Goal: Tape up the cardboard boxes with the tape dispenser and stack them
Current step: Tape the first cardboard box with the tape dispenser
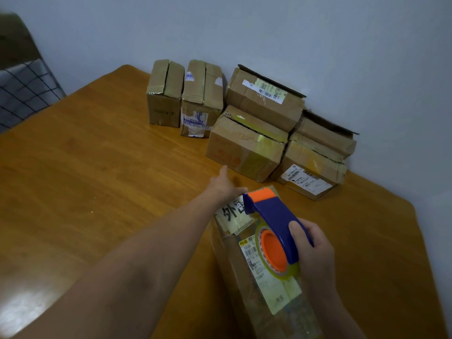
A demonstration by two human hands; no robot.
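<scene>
A long cardboard box [266, 285] with white labels lies lengthwise in front of me on the wooden table [97, 167]. My right hand [310, 250] grips the blue and orange tape dispenser [274, 223], which sits on the box's top with its orange nose toward the far end. My left hand [226, 184] reaches across to the far end of this box; its thumb sticks up and its fingers are hidden behind the dispenser. Several more cardboard boxes stand against the wall: two upright ones [166, 94] [201, 99] and a pile of flatter ones [264, 99] [244, 145] [315, 167].
A chair with a checked cushion [22, 86] stands at the table's far left. The grey wall [269, 28] runs behind the boxes. Bare wood stretches over the left half of the table.
</scene>
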